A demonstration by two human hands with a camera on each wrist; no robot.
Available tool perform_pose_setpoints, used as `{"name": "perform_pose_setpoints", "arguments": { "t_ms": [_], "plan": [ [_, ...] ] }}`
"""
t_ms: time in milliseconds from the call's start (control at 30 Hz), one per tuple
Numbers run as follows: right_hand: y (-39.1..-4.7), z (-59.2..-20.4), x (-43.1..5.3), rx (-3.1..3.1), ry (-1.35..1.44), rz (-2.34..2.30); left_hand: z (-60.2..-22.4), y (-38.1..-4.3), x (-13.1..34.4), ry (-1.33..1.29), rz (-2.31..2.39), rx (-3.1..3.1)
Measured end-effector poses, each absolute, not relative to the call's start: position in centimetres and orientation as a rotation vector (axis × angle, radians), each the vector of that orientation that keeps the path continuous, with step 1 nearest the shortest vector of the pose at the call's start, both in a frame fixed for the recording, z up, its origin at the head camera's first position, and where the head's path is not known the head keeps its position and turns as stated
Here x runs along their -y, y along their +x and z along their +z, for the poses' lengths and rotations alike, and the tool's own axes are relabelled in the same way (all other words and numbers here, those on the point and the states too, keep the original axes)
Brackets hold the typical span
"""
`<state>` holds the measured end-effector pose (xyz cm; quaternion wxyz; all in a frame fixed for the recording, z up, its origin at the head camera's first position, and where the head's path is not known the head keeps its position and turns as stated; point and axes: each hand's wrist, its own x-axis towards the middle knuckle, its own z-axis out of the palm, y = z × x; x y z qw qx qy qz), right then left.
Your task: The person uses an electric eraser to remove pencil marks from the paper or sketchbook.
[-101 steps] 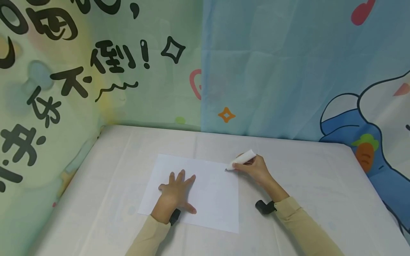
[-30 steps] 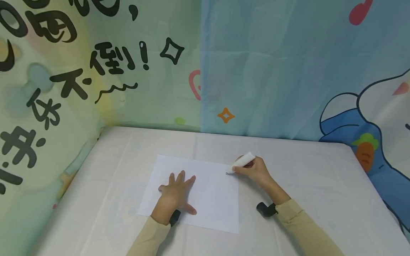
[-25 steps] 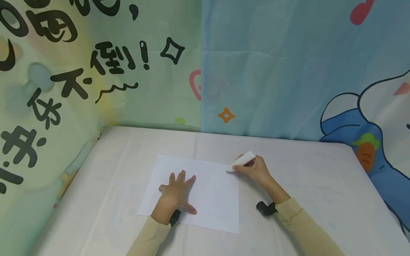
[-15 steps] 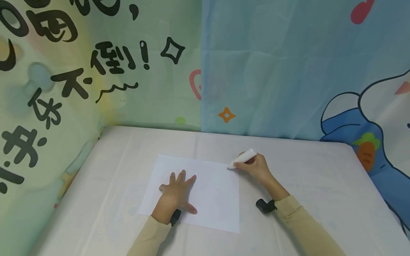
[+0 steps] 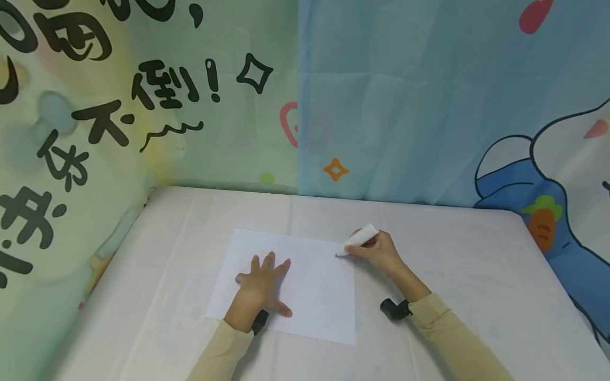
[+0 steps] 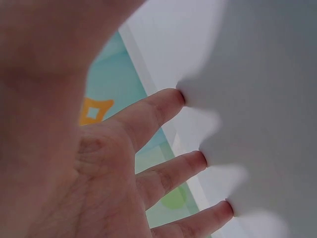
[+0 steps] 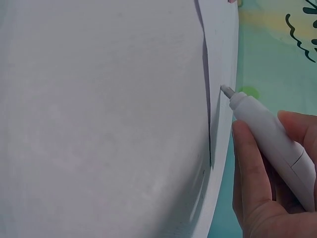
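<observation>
A blank-looking white sheet of paper (image 5: pixel 314 296) lies on the white-covered table. My left hand (image 5: pixel 259 286) rests on its left half with the fingers spread; in the left wrist view, several fingertips (image 6: pixel 202 158) press on the white surface. At the sheet's upper right corner, my right hand (image 5: pixel 381 251) pinches a thick white pen (image 5: pixel 363 236) between thumb and fingers. The pen slants, its narrow grey tip (image 7: pixel 227 90) down at the paper, where it meets its own shadow. No line shows on the sheet. Part of the right hand is cut off in the right wrist view.
The white tablecloth (image 5: pixel 443 275) spreads around the sheet. A printed curtain (image 5: pixel 405 106) hangs behind the table, with dark lettering at the left and a carrot figure at the right. Each wrist carries a black camera mount (image 5: pixel 394 309).
Over the last second the pen tip shifts a little away from the person, then back toward them and slightly left. The left hand and the paper stay in place.
</observation>
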<state>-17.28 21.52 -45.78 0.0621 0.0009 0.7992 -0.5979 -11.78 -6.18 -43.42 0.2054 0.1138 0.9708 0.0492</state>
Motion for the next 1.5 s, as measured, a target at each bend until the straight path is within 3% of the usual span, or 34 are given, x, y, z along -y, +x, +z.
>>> {"name": "perform_pose_setpoints", "arguments": {
  "t_ms": [900, 1500],
  "plan": [
    [-16.2, -46.1, -21.3, -2.383, -0.126, -1.831, -43.6, -11.9, 6.3, 0.326, 0.144, -2.716],
    [-17.6, -45.7, -21.6, -2.477, 0.031, -1.758, -43.6, -11.7, 6.2, 0.331, 0.150, -2.714]
  ]
}}
